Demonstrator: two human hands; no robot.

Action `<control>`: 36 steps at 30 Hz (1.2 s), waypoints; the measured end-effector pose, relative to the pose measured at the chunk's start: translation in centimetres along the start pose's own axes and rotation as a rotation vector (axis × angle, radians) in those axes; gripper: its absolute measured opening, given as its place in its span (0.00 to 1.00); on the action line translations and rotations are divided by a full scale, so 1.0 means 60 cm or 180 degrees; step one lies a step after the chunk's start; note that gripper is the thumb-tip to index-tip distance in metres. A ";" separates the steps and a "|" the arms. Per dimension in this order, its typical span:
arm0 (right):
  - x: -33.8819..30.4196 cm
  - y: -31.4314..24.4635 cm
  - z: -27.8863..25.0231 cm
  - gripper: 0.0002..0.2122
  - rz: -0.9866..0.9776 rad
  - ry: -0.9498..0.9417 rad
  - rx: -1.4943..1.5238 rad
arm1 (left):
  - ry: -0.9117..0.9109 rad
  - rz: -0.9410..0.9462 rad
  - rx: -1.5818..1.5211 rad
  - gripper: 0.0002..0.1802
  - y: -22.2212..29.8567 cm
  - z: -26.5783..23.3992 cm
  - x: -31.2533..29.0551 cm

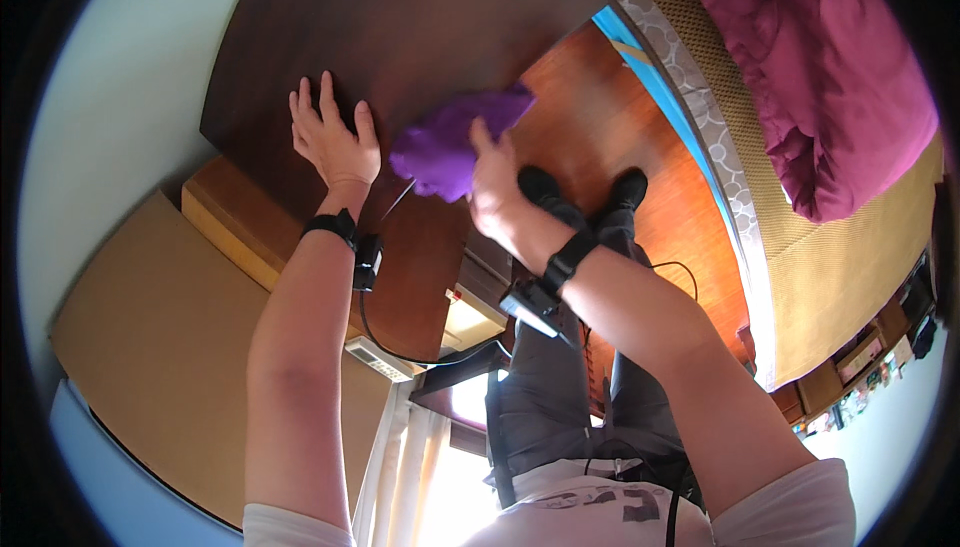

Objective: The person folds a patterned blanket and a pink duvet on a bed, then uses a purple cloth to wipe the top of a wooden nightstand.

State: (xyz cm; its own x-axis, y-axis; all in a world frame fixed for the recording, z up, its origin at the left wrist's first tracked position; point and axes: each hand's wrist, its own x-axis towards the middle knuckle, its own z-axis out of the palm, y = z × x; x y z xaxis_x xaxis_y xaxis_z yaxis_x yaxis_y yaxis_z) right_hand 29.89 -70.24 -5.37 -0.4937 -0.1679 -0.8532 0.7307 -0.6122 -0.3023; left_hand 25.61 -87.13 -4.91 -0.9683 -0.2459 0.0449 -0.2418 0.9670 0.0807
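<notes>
My left hand [335, 139] rests on a dark brown wooden panel [370, 17], its fingers and thumb spread and nothing in it. To its right, my right hand [493, 179] grips a bunched purple cloth [440, 142] against the panel's near edge. Both the cloth and the right fingers look slightly blurred, and part of the grip is hidden by the cloth. Each wrist wears a black strap with a small device [368, 262], and black cables trail from them.
At the right stands a bed with a woven tan mat [820, 277] and a magenta quilt [820, 77]. My feet stand on reddish wood flooring [585, 97]. A large tan panel [150, 317] fills the lower left, near a white remote-like device [378, 358] and a pale curtain [410, 447].
</notes>
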 end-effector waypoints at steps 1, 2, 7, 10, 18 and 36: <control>0.017 -0.027 -0.007 0.25 -0.0174 0.0136 0.0055 | 0.0029 0.0001 0.0010 0.33 -0.002 0.001 0.000; 0.036 -0.053 -0.012 0.26 -0.0343 0.0272 0.0118 | 0.0055 0.0006 0.0027 0.32 -0.004 0.002 0.000; 0.121 -0.186 -0.028 0.29 -0.1405 0.0683 0.0074 | 0.0057 0.0011 0.0059 0.33 0.004 0.002 0.003; 0.166 -0.257 -0.042 0.29 -0.1432 0.0734 0.0516 | 0.0083 0.0034 0.0119 0.32 0.010 0.007 0.002; 0.226 -0.302 -0.078 0.17 -0.0876 -0.0169 0.1389 | 0.0068 0.0036 0.0013 0.31 0.019 0.010 0.002; 0.177 0.063 -0.015 0.19 0.0477 0.0559 0.1110 | 0.0072 0.0174 0.0073 0.32 0.010 0.010 0.005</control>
State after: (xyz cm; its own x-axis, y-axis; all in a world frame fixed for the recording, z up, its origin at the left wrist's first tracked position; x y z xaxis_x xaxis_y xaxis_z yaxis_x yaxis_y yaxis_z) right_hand 27.84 -73.63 -15.97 -0.2841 -0.1590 -0.9455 0.5700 -0.8210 -0.0332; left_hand 25.16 -86.59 -5.45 -0.9784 -0.1939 0.0712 -0.1903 0.9802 0.0546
